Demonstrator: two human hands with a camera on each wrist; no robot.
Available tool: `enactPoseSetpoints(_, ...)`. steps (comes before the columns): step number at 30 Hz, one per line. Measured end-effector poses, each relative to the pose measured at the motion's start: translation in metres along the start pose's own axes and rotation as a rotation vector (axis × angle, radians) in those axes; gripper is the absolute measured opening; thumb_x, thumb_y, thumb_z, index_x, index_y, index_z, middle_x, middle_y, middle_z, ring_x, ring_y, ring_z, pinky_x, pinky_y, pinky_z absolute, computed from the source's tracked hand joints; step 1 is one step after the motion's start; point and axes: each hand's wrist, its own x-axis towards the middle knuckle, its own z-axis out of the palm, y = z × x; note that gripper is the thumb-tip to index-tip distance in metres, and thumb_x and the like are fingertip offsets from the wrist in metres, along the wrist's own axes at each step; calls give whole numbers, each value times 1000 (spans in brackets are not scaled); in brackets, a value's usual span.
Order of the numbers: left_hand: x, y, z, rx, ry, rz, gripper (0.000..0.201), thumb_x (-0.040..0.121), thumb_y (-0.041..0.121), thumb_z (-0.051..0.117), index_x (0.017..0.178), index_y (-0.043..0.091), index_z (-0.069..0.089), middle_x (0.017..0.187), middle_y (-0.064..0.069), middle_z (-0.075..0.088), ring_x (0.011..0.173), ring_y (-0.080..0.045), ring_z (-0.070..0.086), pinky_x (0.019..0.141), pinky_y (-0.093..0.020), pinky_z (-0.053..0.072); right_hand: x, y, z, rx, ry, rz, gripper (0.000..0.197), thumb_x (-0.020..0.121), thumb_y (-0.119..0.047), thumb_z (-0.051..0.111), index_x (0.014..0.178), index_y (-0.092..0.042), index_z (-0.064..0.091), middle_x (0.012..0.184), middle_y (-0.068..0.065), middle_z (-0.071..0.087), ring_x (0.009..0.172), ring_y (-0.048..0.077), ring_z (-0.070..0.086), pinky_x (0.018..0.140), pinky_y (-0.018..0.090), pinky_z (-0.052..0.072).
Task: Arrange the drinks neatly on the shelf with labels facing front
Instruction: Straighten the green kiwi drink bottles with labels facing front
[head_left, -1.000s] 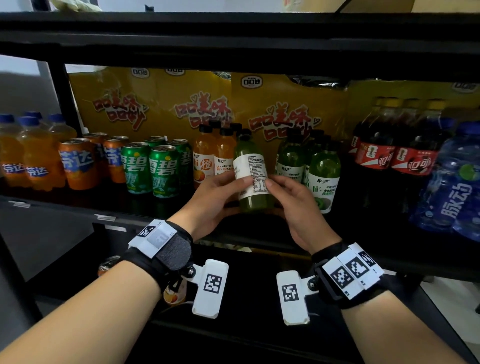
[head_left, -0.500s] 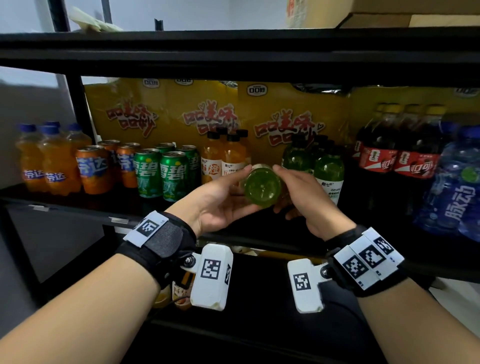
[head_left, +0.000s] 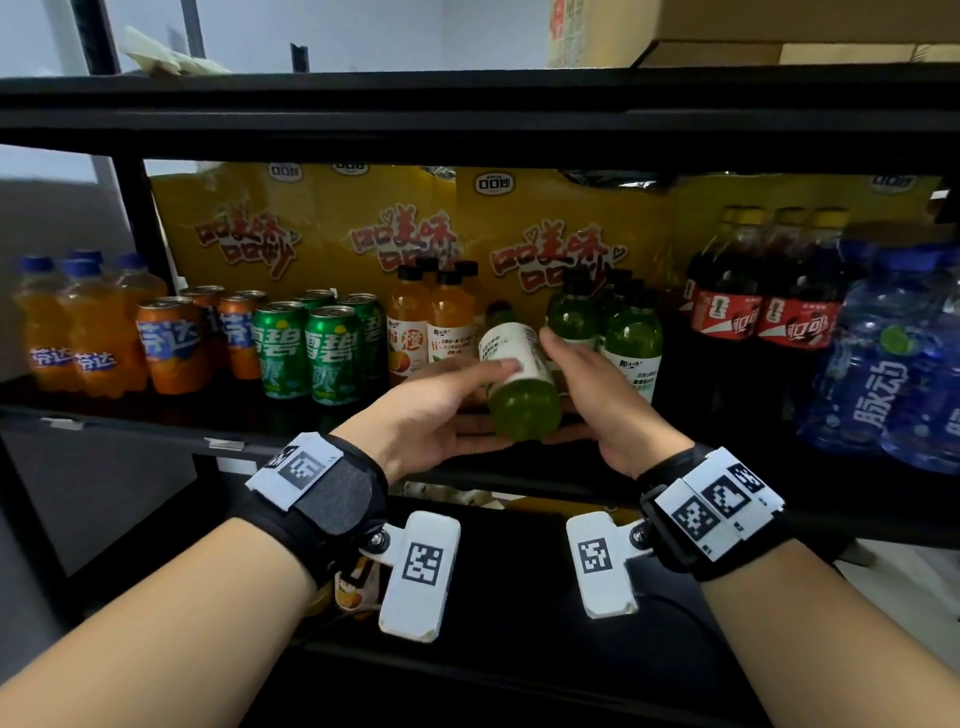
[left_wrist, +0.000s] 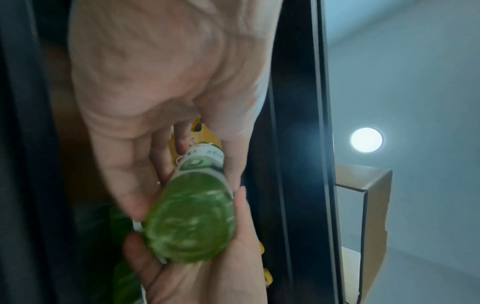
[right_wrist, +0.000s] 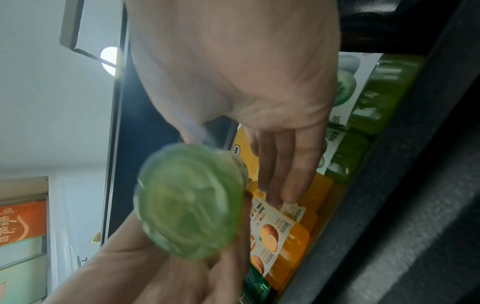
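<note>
Green juice fills the bottle (head_left: 519, 384) held at the centre of the head view, tipped so its base faces the camera and its cap end points back toward the shelf (head_left: 363, 431); the white label shows small print on its upper side. Left hand (head_left: 436, 415) has its thumb laid across the label and its fingers under the bottle; right hand (head_left: 597, 395) grips the opposite side, thumb up by the label. Standing bottles of the same green drink (head_left: 631, 338) are just right of the held one, orange juice bottles (head_left: 431, 327) just left, then green cans (head_left: 306, 348), orange cans (head_left: 171, 343) and orange soda bottles (head_left: 52, 332) toward the left edge; cola bottles (head_left: 753, 296) and blue water bottles (head_left: 893, 374) fill the right side. Yellow cartons (head_left: 550, 244) stand behind. Left wrist view: the bottle (left_wrist: 192, 222) sits at lower centre, base toward the lens, left hand (left_wrist: 155, 92) above with fingers down both sides, right hand (left_wrist: 207, 277) cupping from below. Right wrist view: blurred bottle base (right_wrist: 189, 201) at centre, right hand (right_wrist: 246, 72) above, left hand (right_wrist: 155, 273) below, orange juice bottles (right_wrist: 283, 232) at lower right.
</note>
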Motion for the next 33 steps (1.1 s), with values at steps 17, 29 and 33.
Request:
enactPoseSetpoints(17, 16, -37, -4, 650, 132, 779, 80, 83, 21, 82, 149, 45, 42, 153, 10, 45, 143, -6, 41, 119, -44, 39, -25, 12, 18, -320, 272, -790, 63, 66, -3, 91, 114, -21, 54, 119, 6, 49, 108, 10, 53, 95, 15, 44)
enactPoseSetpoints(29, 28, -32, -7, 741, 185, 799, 75, 85, 20, 82, 148, 35, 46, 153, 7, 45, 136, 5, 40, 115, -26, 37, -21, 3, 20, -193, 172, -698, 66, 70, -3, 91, 120, -25, 53, 119, 0, 60, 112, 8, 61, 93, 17, 48)
enactPoseSetpoints(33, 25, -24, -10, 560, 85, 640, 57, 84, 27, 84, 137, 28, 61, 127, 13, 70, 118, -2, 64, 102, -29, 52, -11, -20, 6, -303, 95, -551, 79, 74, -36, 92, 140, -36, 48, 128, -17, 61, 117, -9, 57, 89, 4, 43)
